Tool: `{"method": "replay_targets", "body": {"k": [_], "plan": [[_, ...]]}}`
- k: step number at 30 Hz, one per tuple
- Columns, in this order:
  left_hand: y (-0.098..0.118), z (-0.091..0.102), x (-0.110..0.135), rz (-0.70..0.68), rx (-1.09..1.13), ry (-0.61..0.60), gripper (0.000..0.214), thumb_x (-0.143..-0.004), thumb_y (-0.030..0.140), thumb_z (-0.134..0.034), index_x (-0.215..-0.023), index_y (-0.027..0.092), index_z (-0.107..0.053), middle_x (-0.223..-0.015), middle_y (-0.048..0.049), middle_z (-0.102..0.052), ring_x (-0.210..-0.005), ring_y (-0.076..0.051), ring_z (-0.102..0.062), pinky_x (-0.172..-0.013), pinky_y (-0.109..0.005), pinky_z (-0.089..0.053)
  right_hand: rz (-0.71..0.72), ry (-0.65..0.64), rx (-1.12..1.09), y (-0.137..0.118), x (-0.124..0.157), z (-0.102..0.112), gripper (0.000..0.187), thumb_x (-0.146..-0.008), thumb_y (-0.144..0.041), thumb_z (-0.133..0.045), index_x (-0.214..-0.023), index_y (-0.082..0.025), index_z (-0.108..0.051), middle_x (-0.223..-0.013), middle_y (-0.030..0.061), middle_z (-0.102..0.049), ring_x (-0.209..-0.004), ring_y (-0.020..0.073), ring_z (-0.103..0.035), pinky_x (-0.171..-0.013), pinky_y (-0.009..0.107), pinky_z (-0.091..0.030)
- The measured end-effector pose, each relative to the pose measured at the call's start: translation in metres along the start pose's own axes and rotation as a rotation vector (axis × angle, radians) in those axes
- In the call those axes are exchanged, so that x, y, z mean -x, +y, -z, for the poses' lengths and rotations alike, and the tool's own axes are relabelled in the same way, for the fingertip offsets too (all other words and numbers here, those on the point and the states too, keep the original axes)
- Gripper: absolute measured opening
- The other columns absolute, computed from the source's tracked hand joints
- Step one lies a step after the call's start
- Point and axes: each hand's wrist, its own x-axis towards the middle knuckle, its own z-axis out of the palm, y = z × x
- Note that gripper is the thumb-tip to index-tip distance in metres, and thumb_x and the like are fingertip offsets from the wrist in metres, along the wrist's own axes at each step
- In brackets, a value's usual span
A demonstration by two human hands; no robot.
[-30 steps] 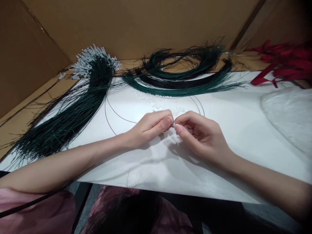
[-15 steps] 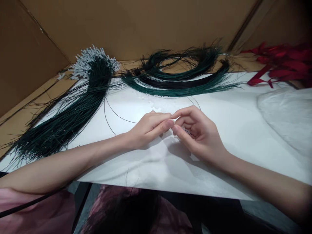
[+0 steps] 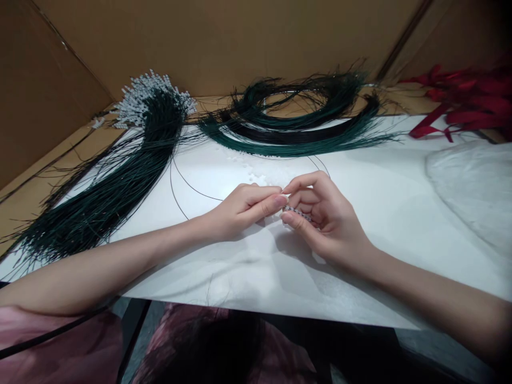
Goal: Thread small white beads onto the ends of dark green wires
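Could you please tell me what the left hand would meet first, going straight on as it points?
The left hand would probably meet the right hand first, though the exact depth is unclear.

The beaded strand [image 3: 300, 213] is patterned white and dark; the wire bundle [image 3: 124, 173] (white-tipped) is coloured dark green.

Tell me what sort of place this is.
Likely a handcraft workbench: green wires with white tips and curved wire bundles lie on and behind a white worktop, with red ribbon-like strips at the far right.
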Motion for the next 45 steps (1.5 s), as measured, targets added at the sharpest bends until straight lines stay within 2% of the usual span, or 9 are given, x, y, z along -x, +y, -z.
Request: {"method": "replay_targets", "body": {"k": [11,15,18,21,24,26,30,39,45], "plan": [[-0.002,0.002,0.001,-0.056,-0.132,0.075,0.042,-0.104,0.035,-0.044,-0.066,0.017,-0.041,-0.060,0.0040,-0.038,-0.055,-0.007,-0.035,-0.053,-0.025,-0.029,-0.068,-0.040,0.125,-0.006,0.000,0.012,0.029,-0.093,-0.029,-0.066,-0.113,-0.023,-0.047,-0.082,-0.0010,-0.055,-0.059,0.0108,-0.052,-0.043,0.024,-0.032],[-0.002,0.002,0.003,-0.114,-0.176,0.181,0.043,-0.106,0.033,-0.040,-0.066,0.017,-0.043,-0.060,0.0031,-0.043,-0.055,-0.008,-0.039,-0.057,-0.025,-0.034,-0.017,-0.051,0.295,-0.005,-0.004,0.021,0.012,-0.094,-0.029,-0.063,-0.096,-0.020,-0.055,-0.069,-0.0031,-0.051,-0.052,0.0083,-0.040,-0.043,0.024,-0.032],[-0.004,0.006,0.006,-0.154,-0.236,0.210,0.044,-0.107,0.034,-0.038,-0.067,0.017,-0.049,-0.061,0.0016,-0.050,-0.057,-0.009,-0.045,-0.061,-0.026,-0.038,0.033,-0.069,0.375,-0.004,-0.005,0.025,0.018,-0.096,-0.025,-0.059,-0.079,-0.019,-0.055,-0.061,-0.0039,-0.047,-0.051,0.0081,-0.037,-0.046,0.024,-0.031],[-0.008,0.013,0.009,-0.227,-0.317,0.216,0.046,-0.108,0.042,-0.032,-0.082,0.017,-0.061,-0.069,-0.0019,-0.062,-0.064,-0.012,-0.055,-0.068,-0.028,-0.043,0.058,-0.061,0.411,-0.004,-0.005,0.028,0.021,-0.097,-0.024,-0.058,-0.076,-0.019,-0.057,-0.061,-0.0035,-0.049,-0.052,0.0081,-0.038,-0.048,0.024,-0.032],[-0.012,0.018,0.010,-0.351,-0.424,0.243,0.037,-0.102,0.049,-0.048,-0.106,0.016,-0.064,-0.087,-0.0049,-0.070,-0.074,-0.013,-0.061,-0.073,-0.029,-0.046,0.063,-0.062,0.416,-0.006,-0.005,0.030,0.021,-0.096,-0.023,-0.058,-0.076,-0.019,-0.059,-0.060,-0.0036,-0.050,-0.052,0.0082,-0.039,-0.048,0.025,-0.031],[-0.013,0.018,0.010,-0.424,-0.500,0.263,0.034,-0.094,0.048,-0.063,-0.110,0.017,-0.062,-0.092,-0.0046,-0.071,-0.075,-0.013,-0.062,-0.075,-0.029,-0.047,0.068,-0.074,0.418,-0.006,-0.005,0.030,0.020,-0.096,-0.023,-0.059,-0.076,-0.019,-0.060,-0.060,-0.0035,-0.050,-0.052,0.0083,-0.039,-0.049,0.025,-0.031],[-0.012,0.013,0.009,-0.494,-0.631,0.258,0.020,-0.094,0.037,-0.066,-0.102,0.019,-0.061,-0.086,-0.0021,-0.071,-0.072,-0.013,-0.063,-0.077,-0.030,-0.046,0.082,-0.087,0.407,-0.004,-0.006,0.030,0.020,-0.095,-0.024,-0.060,-0.076,-0.019,-0.061,-0.060,-0.0029,-0.052,-0.051,0.0091,-0.039,-0.048,0.026,-0.031],[-0.012,0.010,0.008,-0.550,-0.643,0.311,0.008,-0.095,0.028,-0.065,-0.096,0.020,-0.062,-0.079,-0.0007,-0.072,-0.064,-0.011,-0.062,-0.072,-0.029,-0.046,0.053,-0.107,0.356,-0.008,-0.007,0.029,0.021,-0.091,-0.032,-0.069,-0.076,-0.019,-0.062,-0.060,-0.0027,-0.050,-0.051,0.0091,-0.040,-0.045,0.025,-0.031],[-0.014,0.011,0.007,-0.543,-0.639,0.321,0.006,-0.094,0.024,-0.066,-0.095,0.019,-0.062,-0.076,-0.0002,-0.070,-0.065,-0.011,-0.060,-0.072,-0.028,-0.047,0.090,-0.076,0.414,-0.010,-0.010,0.031,0.014,-0.082,-0.020,-0.073,-0.075,-0.018,-0.061,-0.062,-0.0025,-0.050,-0.052,0.0082,-0.041,-0.044,0.024,-0.030]]}}
